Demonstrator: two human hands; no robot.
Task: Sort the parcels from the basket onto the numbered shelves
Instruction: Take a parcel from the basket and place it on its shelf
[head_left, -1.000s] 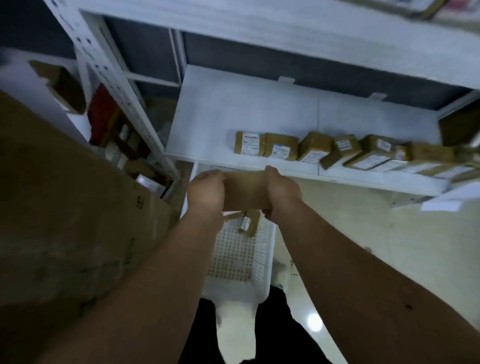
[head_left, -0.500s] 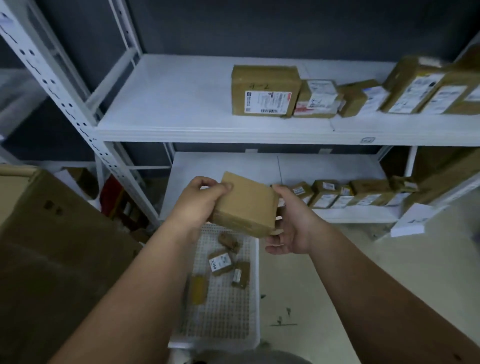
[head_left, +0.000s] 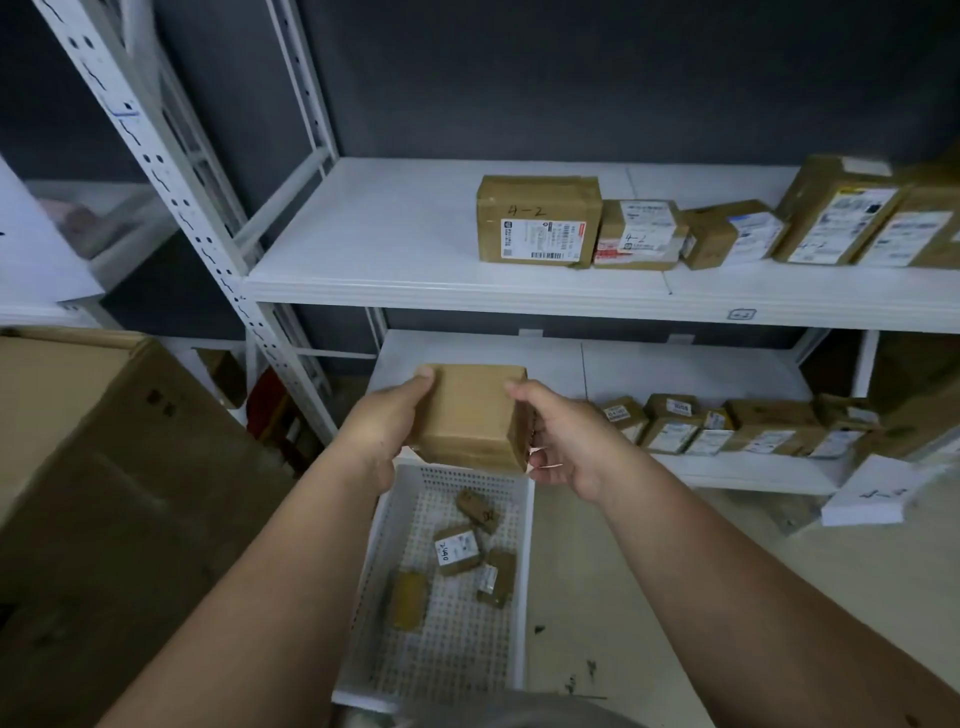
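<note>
I hold a plain brown parcel (head_left: 470, 415) at chest height above the white perforated basket (head_left: 524, 566). My left hand (head_left: 384, 426) grips its left side with fingers curled over the top edge. My right hand (head_left: 558, 436) grips its right side, thumb on top. Several small parcels (head_left: 460, 548) lie in the basket on the floor. The upper shelf (head_left: 395, 244) carries a row of parcels, one marked 4-2 (head_left: 537, 221). The lower shelf (head_left: 691, 369) holds a row of smaller parcels (head_left: 727, 426).
A large cardboard box (head_left: 104, 493) stands close on my left. White perforated shelf posts (head_left: 171, 182) rise at the left. A white sheet or box with writing (head_left: 867, 496) lies on the floor at right. Bare floor (head_left: 675, 571) stretches to the right of the basket.
The parcel came up from just over the basket to chest height. It turned level between my hands, and my right hand closed onto its right side. My view rose to the upper shelf.
</note>
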